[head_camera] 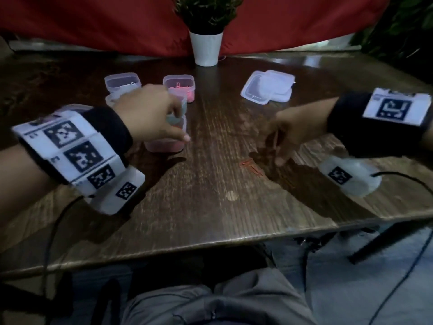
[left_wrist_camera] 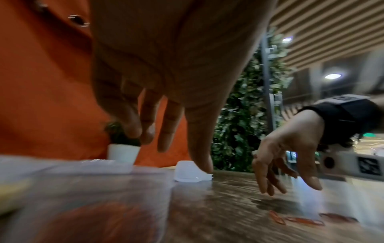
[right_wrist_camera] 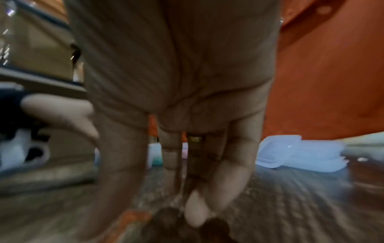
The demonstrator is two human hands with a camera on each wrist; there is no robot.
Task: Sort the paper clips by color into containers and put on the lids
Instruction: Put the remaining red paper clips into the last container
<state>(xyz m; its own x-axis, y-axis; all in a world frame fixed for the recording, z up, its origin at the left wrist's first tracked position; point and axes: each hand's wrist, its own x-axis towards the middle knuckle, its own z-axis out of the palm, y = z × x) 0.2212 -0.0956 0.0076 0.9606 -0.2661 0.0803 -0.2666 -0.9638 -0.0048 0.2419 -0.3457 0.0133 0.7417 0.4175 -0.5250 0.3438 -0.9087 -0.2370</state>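
Table [head_camera: 210, 207]: dark wood, seen from above in the head view.
Left hand [head_camera: 150, 113]: at 9 o'clock from the middle of the table, above the tubs. The left wrist view shows its fingers [left_wrist_camera: 168, 125] hanging down loose and straight. It holds nothing.
Right hand [head_camera: 297, 130]: at 3 o'clock, low over the table. Its fingers [head_camera: 281, 158] point down, with the tips near the red clips. The right wrist view is blurry here, so I cannot tell if it is pinching a clip.
Red clips [head_camera: 250, 167]: a few lie loose on the wood near the middle, just beside the right fingertips. In the left wrist view they show as small orange-red shapes [left_wrist_camera: 297, 219] under the right hand [left_wrist_camera: 290, 157].
Near tub [head_camera: 166, 144]: see-through, with red clips inside, right under the left hand. No lid on it.
Pink tub [head_camera: 179, 86]: at 11 o'clock, open, with pink clips inside.
White tub [head_camera: 123, 83]: left of the pink tub, open, with pale clips inside.
Other tub [head_camera: 110, 99]: mostly hidden behind the left hand. I cannot tell what is in it.
Lids [head_camera: 268, 89]: a stack of clear lids at 1 o'clock, well apart from the tubs.
Plant [head_camera: 206, 31]: a small green plant in a white pot at 12 o'clock, at the far edge.
Red cloth [head_camera: 304, 24]: hangs behind the table.
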